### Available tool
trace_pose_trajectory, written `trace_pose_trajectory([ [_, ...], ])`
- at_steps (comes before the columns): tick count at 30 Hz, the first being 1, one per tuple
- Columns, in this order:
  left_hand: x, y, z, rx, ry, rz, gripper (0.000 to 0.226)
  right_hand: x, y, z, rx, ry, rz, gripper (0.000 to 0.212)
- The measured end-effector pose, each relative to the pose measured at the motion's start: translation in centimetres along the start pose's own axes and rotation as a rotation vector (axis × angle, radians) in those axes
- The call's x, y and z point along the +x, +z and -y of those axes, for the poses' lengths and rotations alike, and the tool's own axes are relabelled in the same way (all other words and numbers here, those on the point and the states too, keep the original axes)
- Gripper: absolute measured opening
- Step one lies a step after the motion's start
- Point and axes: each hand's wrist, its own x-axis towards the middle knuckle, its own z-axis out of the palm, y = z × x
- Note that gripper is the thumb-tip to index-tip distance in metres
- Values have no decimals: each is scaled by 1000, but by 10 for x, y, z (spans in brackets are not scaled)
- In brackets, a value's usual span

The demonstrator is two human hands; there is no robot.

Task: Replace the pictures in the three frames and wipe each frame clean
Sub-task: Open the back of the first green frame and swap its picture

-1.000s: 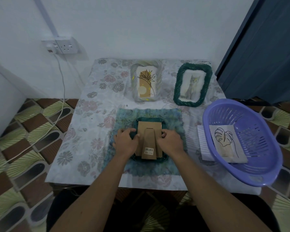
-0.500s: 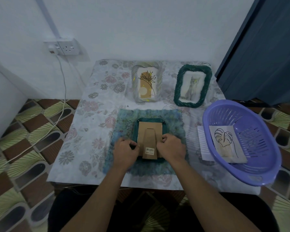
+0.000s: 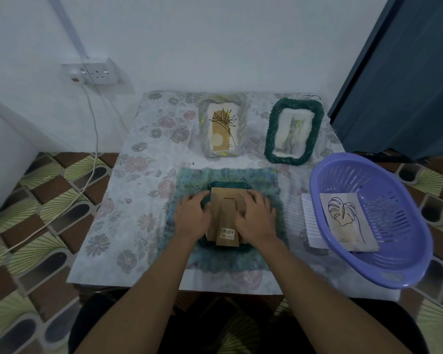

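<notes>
Head view: the green frame (image 3: 228,186) lies face down on the blue cloth (image 3: 264,177), mid-counter. The left hand (image 3: 192,217) and right hand (image 3: 256,218) have slid up its cardboard backing (image 3: 224,203), fingers pressing flat, gripping nothing, probably seating or freeing the backing.

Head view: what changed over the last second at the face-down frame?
Both hands, left hand and right hand, shifted along the brown cardboard backing of the face-down dark green frame, the right sliding onto it. Frame, purple plastic basket and the two far frames stayed put.
</notes>
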Motion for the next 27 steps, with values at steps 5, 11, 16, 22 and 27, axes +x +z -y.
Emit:
trace_pose_trajectory([
  [5,11,1,-8,235,18,95,44,0,12,-8,-106,-93,63,56],
  [11,11,3,-3,285,94,66,41,-3,18,-6,-172,-89,121,61],
  [16,12,2,-2,299,117,68,39,-3,25,-4,-252,-99,136,64],
  [22,17,1,-6,227,113,48,34,-3,34,-5,-307,-111,105,84],
  [27,25,3,-11,113,99,26,39,-3,37,-6,-313,-117,77,88],
])
